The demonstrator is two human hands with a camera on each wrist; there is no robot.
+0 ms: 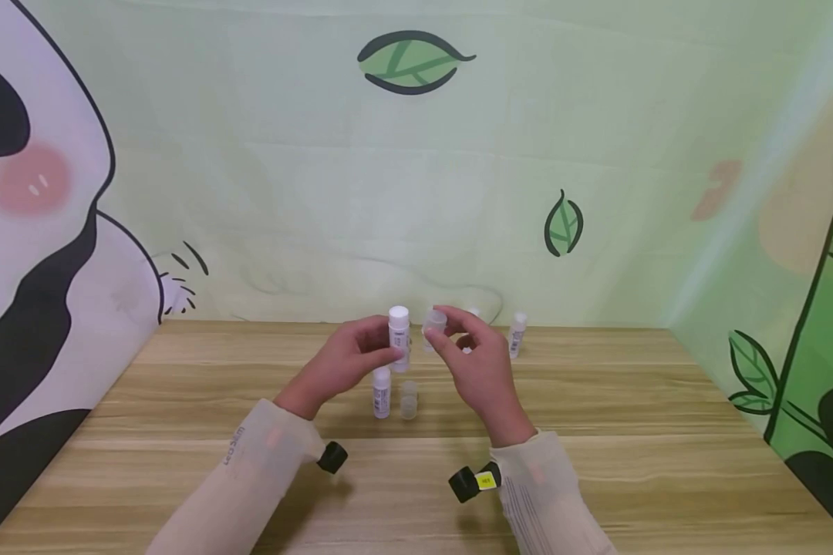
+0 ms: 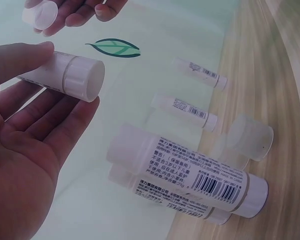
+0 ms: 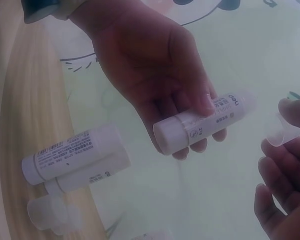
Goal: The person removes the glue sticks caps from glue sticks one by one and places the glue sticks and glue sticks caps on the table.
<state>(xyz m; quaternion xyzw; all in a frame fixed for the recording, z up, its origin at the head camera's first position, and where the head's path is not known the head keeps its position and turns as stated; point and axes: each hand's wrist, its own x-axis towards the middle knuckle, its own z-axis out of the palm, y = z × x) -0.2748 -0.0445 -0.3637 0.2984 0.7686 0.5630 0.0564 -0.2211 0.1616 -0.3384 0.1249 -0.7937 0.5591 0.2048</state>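
My left hand (image 1: 350, 354) grips a white glue stick (image 1: 399, 339) upright above the table, thumb on one side and fingers on the other. Printing shows on its label in the right wrist view. Just to the right, my right hand (image 1: 482, 374) pinches a translucent cap (image 1: 436, 320) between thumb and fingers, apart from the glue stick. Below the hands, a labelled glue stick (image 1: 382, 397) stands on the table, with another close against it in the wrist views. Translucent caps (image 1: 409, 405) stand beside them.
Another glue stick (image 1: 517, 337) stands near the back edge of the wooden table (image 1: 403, 493). One more (image 1: 473, 314) is mostly hidden behind my right hand. A green printed cloth (image 1: 284, 193) hangs behind the table.
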